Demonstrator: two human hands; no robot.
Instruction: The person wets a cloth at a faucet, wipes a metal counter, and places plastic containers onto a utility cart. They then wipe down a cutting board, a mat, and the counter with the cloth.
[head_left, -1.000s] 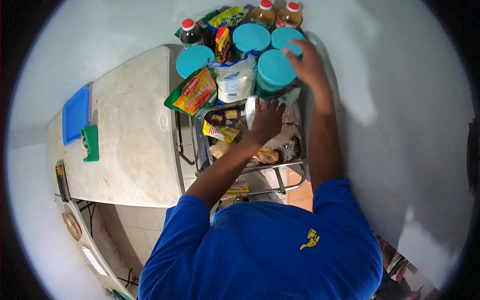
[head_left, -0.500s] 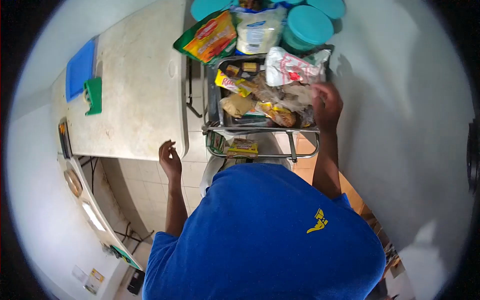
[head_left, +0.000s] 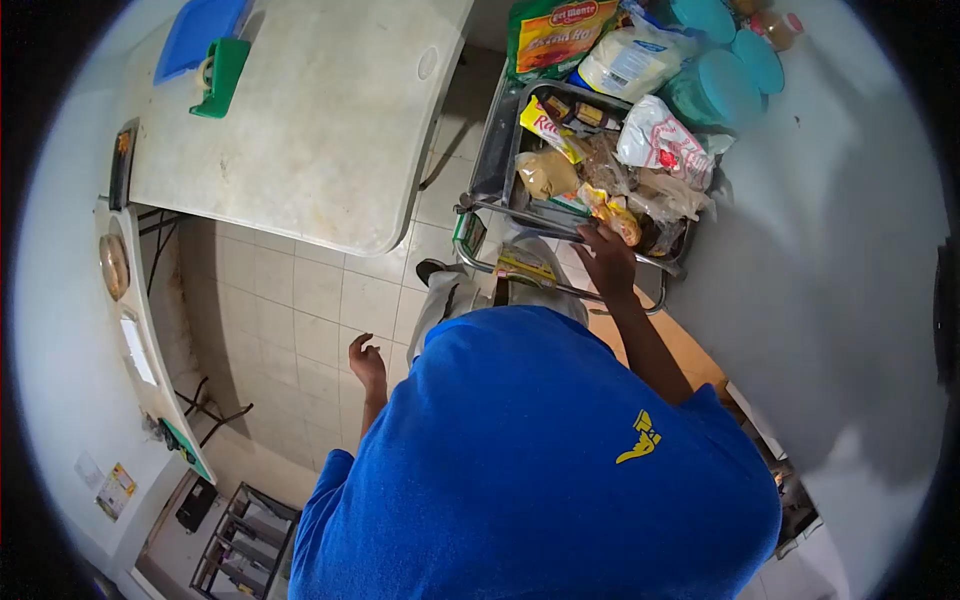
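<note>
My right hand (head_left: 608,264) has its fingers curled over the near rim of a dark metal tray (head_left: 543,220). The tray sits tilted on a metal-railed cart and holds several packets: a yellow packet (head_left: 549,130), a clear bag of tan powder (head_left: 548,174), a white plastic bag with red print (head_left: 662,140) and crumpled clear bags. Low on the left, away from the table, hangs my left hand (head_left: 369,364), fingers loosely bent and apart, with nothing in it. Small yellow (head_left: 526,264) and green (head_left: 469,235) boxes lie below the tray, by the cart's rail.
Behind the tray stand a Del Monte pouch (head_left: 562,35), a white bag (head_left: 636,62) and teal-lidded tubs (head_left: 728,85). A white table (head_left: 310,130) on the left bears a green tape dispenser (head_left: 221,80) and a blue object (head_left: 200,38). A wall (head_left: 820,250) borders the right.
My right hand has moved from the tray's right side to its near rim. The view has turned, so the cart appears farther right and angled. My left hand is now lower, farther from the table.
</note>
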